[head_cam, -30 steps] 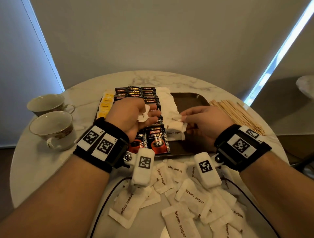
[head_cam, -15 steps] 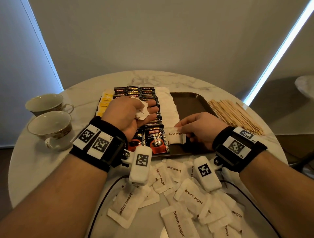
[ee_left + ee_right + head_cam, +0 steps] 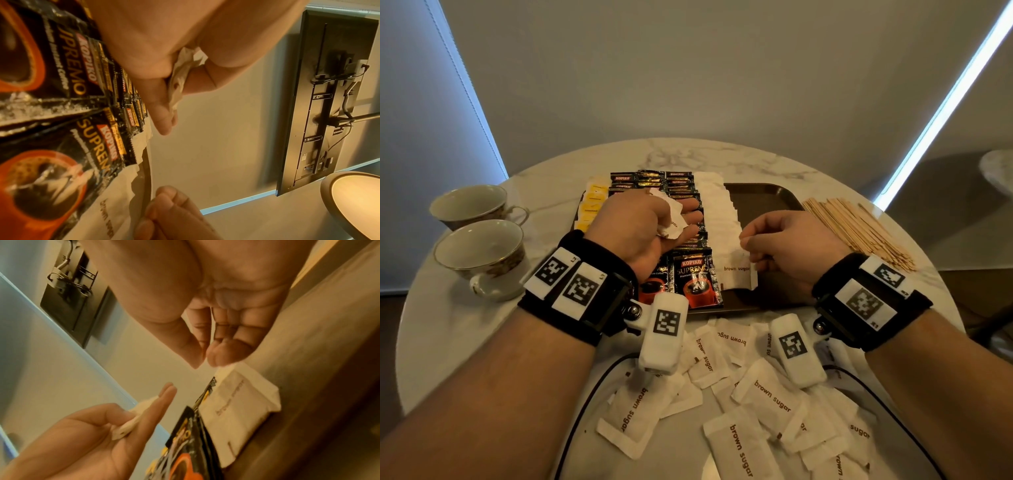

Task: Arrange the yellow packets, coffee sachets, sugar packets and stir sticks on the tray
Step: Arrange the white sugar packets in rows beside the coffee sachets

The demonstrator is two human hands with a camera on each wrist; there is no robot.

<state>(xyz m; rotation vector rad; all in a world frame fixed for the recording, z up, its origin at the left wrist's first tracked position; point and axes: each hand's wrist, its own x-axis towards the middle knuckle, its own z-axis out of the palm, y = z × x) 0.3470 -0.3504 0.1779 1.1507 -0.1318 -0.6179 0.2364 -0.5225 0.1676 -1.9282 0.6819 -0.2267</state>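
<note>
Your left hand (image 3: 643, 226) clutches spare sugar packets (image 3: 670, 219) above the tray (image 3: 763, 198), feeding your right hand (image 3: 787, 250), whose fingertips (image 3: 224, 356) meet over the nearest laid packet (image 3: 736, 274).

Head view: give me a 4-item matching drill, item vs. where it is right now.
Items:
1. stir sticks
2. coffee sachets
3. loose brown sugar packets
4. teacups

Places:
A. on the tray, between the yellow packets and a white packet row
B. table, left of the tray
C. table, right of the tray
D. table, near edge, in front of the tray

Pairs: 1-C, 2-A, 3-D, 4-B
</note>
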